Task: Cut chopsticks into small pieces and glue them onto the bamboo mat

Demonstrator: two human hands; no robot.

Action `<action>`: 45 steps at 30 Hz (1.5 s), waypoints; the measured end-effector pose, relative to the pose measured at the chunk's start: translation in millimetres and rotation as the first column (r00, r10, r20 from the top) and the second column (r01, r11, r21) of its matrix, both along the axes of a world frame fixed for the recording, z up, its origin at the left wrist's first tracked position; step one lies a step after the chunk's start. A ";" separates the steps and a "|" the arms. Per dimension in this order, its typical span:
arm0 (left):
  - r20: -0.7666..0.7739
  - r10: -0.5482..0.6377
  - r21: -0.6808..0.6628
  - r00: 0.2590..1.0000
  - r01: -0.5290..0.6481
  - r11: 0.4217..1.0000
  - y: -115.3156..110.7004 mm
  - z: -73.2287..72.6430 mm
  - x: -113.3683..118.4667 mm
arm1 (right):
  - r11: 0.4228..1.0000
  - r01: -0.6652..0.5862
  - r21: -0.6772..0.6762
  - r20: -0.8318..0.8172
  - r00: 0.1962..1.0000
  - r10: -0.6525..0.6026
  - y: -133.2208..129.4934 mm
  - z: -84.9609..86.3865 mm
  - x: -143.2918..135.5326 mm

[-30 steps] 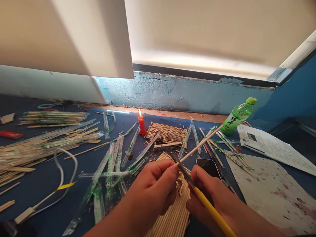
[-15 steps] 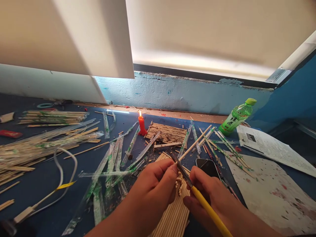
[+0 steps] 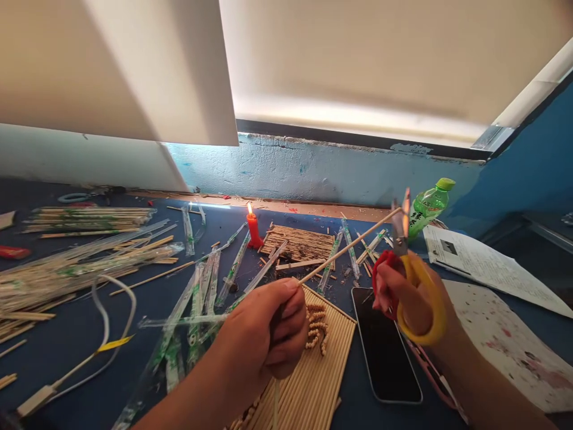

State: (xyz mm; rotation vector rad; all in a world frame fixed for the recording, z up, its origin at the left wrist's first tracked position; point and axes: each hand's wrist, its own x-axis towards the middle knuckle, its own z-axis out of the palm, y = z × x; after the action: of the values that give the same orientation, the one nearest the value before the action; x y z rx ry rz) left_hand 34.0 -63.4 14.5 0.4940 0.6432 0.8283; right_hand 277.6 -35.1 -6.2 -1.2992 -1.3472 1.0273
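My left hand (image 3: pixel 268 328) is closed around the near end of a thin wooden chopstick (image 3: pixel 349 248), which slants up to the right. My right hand (image 3: pixel 407 292) grips scissors (image 3: pixel 423 298) with red and yellow handles through the finger loops. Their blades are parted and slightly blurred at the chopstick's far end; whether they touch it I cannot tell. Under my left hand lies a panel of chopsticks (image 3: pixel 329 370) set side by side, with curved rows of small round wooden pieces (image 3: pixel 317 325) on top.
A lit red candle (image 3: pixel 253 230) stands beside a smaller, darkened stick panel (image 3: pixel 299 242). A phone (image 3: pixel 387 352) lies below my right hand. Torn plastic wrappers (image 3: pixel 197 304) and chopstick bundles (image 3: pixel 89 218) cover the left. A green bottle (image 3: pixel 430 206) and printed paper (image 3: pixel 487 263) are at right.
The scissors have moved from beside my left fingers up and right to the chopstick's far end, and their blades have opened. My left hand has shifted slightly left, still holding the chopstick.
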 end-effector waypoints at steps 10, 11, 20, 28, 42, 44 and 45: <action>-0.164 -0.089 0.130 0.982 0.111 0.985 -10.1 -9.1 12.6 | 0.993 -0.097 -0.065 -0.373 0.926 0.066 6.5 5.8 -1.9; -0.160 -0.150 0.134 0.976 0.172 0.976 -12.7 -10.2 13.7 | 0.990 -0.125 -0.073 -0.400 0.912 0.085 3.3 5.1 -6.2; -0.576 -0.171 0.296 0.799 0.399 0.868 -18.2 -8.5 23.9 | 0.999 0.041 -0.028 -0.357 0.933 -0.049 -12.9 4.0 -25.3; -0.610 0.008 0.347 0.792 0.258 0.902 -24.2 -27.2 30.7 | 0.945 0.263 0.195 -0.308 0.931 -0.195 -44.7 10.4 -42.2; -0.102 -0.271 0.034 0.957 0.276 0.961 -15.1 -21.3 27.2 | 0.991 -0.014 -0.134 -0.399 0.916 -0.041 -17.1 10.1 -31.6; -0.106 -0.282 0.023 0.953 0.286 0.958 -15.6 -20.0 27.9 | 0.989 -0.031 -0.142 -0.422 0.906 -0.032 -17.0 8.3 -30.7; -0.111 -0.286 0.015 0.952 0.289 0.957 -15.7 -19.5 27.9 | 0.989 -0.039 -0.142 -0.428 0.903 -0.026 -16.8 8.6 -29.3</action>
State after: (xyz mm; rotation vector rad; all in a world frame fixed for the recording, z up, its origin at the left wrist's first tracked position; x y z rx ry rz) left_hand 61.9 -79.2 -5.0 0.6477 0.6395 0.5390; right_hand 248.3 -51.9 2.4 -1.0882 -0.9524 1.3483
